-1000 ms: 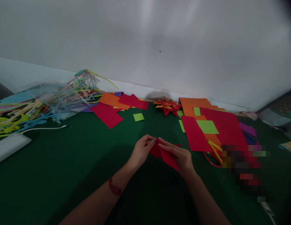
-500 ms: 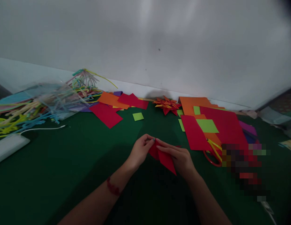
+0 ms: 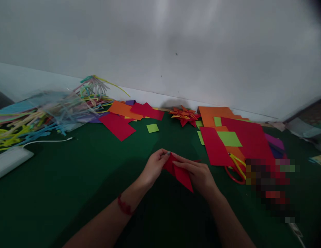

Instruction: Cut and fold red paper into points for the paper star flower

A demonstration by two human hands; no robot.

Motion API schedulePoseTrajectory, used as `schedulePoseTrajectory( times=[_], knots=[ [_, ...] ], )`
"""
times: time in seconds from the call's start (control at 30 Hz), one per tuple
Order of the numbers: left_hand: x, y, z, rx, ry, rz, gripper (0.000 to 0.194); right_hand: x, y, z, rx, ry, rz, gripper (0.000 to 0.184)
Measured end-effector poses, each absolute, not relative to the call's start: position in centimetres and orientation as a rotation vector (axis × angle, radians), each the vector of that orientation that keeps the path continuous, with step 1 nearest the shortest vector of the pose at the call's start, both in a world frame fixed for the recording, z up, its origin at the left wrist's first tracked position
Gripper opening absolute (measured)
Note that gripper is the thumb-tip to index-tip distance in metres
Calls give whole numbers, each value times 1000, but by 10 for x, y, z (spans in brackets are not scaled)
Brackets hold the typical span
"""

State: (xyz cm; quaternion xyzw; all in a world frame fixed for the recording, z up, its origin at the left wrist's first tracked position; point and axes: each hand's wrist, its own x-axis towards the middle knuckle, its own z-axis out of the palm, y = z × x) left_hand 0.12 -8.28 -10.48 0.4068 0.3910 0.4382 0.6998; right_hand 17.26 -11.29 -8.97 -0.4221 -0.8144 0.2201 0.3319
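Note:
Between both hands, above the green tabletop (image 3: 98, 182), is a piece of folded red paper (image 3: 183, 177). My left hand (image 3: 155, 165) pinches its upper left corner between thumb and fingers. My right hand (image 3: 200, 172) grips the paper's right side, its fingers lying along the top fold and reaching the left fingertips. One pointed flap hangs down toward me. Behind the hands lies a small lime-green paper square (image 3: 152, 128), and farther back sits a red and orange folded paper flower (image 3: 184, 116).
Red paper sheets (image 3: 217, 148), an orange sheet (image 3: 214, 113) and scissors (image 3: 237, 163) with yellow and red handles lie at right, beside a pixelated patch. At left are bagged pipe cleaners (image 3: 54, 110) and a white power strip (image 3: 12, 162). A pale wall (image 3: 160, 41) bounds the back.
Almost nothing differs. The folded red paper's lower tip has shifted very slightly left, and both hands keep the same hold.

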Motion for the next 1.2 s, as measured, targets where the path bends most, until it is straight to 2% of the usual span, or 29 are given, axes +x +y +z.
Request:
schedulePoseTrajectory(
  times=[0.37, 0.5, 0.7, 0.9, 1.2],
  knots=[
    [1, -82, -102, 964, 947, 1002, 18, 168, -114, -91, -1109, -2153, 584, 40],
    [-2, -79, -99, 1001, 990, 1084, 14, 168, -112, -84, -1104, -1984, 772, 40],
    [0, -83, -95, 1017, 882, 1091, 13, 173, -108, -75, -1346, -1392, 1142, 23],
    [4, -89, -94, 1073, 885, 1062, 12, 166, -106, -85, -1431, -1291, 1442, 23],
    [3, -90, -91, 1125, 902, 1029, 13, 167, -106, -86, -1410, -1230, 1531, 25]
  ],
)
